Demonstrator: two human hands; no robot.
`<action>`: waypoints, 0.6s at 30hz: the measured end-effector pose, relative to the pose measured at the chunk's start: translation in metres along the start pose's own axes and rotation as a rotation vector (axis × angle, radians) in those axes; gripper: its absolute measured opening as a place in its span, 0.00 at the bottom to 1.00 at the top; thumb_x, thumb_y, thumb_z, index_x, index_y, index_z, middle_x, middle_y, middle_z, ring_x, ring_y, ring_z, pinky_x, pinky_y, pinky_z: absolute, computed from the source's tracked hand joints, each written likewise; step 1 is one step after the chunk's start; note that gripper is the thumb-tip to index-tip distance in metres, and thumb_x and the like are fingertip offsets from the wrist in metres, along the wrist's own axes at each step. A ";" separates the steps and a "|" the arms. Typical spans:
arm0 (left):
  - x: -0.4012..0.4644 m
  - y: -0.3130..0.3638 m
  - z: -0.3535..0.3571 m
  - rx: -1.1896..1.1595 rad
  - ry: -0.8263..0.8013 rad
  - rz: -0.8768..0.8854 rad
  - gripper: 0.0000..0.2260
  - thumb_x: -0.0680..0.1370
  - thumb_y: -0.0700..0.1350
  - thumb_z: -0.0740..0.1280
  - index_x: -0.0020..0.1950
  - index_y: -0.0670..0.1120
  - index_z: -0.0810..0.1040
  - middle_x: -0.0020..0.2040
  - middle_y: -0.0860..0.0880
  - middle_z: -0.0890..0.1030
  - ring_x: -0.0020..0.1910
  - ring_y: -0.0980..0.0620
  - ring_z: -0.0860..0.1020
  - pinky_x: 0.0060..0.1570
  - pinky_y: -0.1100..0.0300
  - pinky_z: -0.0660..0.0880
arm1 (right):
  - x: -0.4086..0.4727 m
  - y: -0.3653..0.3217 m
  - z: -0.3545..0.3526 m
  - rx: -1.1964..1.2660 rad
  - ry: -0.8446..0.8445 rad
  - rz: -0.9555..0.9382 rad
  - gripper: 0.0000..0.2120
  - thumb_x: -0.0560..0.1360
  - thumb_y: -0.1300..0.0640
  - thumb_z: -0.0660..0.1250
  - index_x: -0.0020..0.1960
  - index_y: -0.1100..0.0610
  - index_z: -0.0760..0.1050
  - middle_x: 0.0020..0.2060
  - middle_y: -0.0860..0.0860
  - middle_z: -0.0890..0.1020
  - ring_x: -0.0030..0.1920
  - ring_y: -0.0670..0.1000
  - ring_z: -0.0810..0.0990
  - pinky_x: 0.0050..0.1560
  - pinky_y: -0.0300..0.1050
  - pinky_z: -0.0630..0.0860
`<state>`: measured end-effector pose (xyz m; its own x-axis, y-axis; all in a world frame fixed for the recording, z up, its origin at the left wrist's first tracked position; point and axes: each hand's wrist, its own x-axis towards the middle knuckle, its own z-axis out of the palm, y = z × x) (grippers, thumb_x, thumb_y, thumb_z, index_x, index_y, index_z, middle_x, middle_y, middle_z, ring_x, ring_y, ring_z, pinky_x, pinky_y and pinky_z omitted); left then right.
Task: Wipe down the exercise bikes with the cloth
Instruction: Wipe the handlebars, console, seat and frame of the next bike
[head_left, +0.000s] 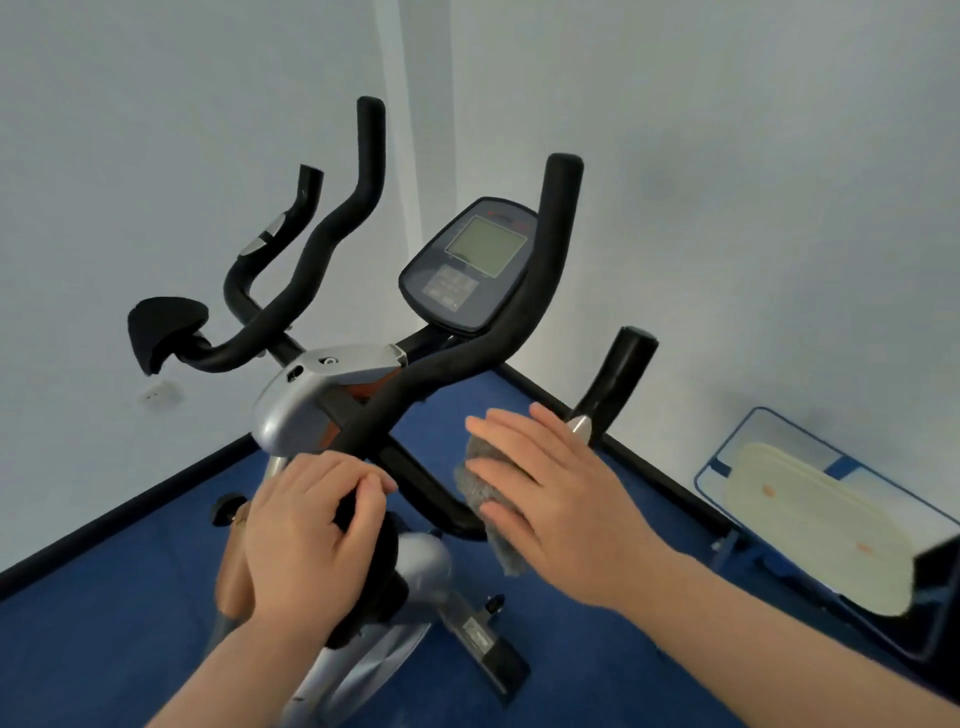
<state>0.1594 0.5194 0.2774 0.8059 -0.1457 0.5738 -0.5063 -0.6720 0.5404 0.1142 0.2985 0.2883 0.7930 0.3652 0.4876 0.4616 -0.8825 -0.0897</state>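
Observation:
A silver exercise bike with black foam handlebars and a grey console stands in front of me in a room corner. My right hand presses a grey cloth flat against the lower right handlebar bend, fingers spread over it. My left hand is closed around the near end of a black handlebar grip at the bike's middle. The cloth hangs down below my right palm.
White walls meet in the corner behind the bike, above a black skirting. The floor is blue. A blue-framed board with a cream panel leans against the right wall. A wall socket sits low on the left.

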 end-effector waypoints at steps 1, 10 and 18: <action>0.003 0.008 0.000 -0.049 -0.033 -0.022 0.12 0.76 0.49 0.58 0.36 0.56 0.77 0.38 0.62 0.79 0.43 0.61 0.76 0.45 0.60 0.68 | 0.000 0.007 -0.003 -0.001 -0.016 -0.037 0.16 0.79 0.54 0.60 0.61 0.59 0.78 0.65 0.53 0.76 0.68 0.53 0.71 0.72 0.54 0.64; 0.018 0.050 0.022 -0.102 -0.332 -0.123 0.09 0.77 0.47 0.65 0.38 0.51 0.80 0.36 0.55 0.79 0.39 0.56 0.77 0.43 0.53 0.74 | 0.004 0.043 -0.012 -0.065 0.139 -0.150 0.09 0.74 0.62 0.63 0.48 0.58 0.82 0.49 0.54 0.81 0.52 0.56 0.78 0.59 0.50 0.73; 0.014 0.051 0.020 -0.058 -0.346 -0.173 0.07 0.75 0.45 0.67 0.37 0.52 0.79 0.36 0.56 0.79 0.40 0.57 0.76 0.41 0.61 0.71 | 0.009 0.043 0.003 -0.124 0.213 -0.320 0.09 0.77 0.53 0.64 0.43 0.55 0.80 0.44 0.52 0.81 0.48 0.54 0.79 0.53 0.48 0.74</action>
<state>0.1516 0.4687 0.3007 0.9319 -0.2763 0.2351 -0.3620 -0.6672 0.6509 0.1423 0.2648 0.2863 0.5106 0.5695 0.6441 0.6100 -0.7679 0.1954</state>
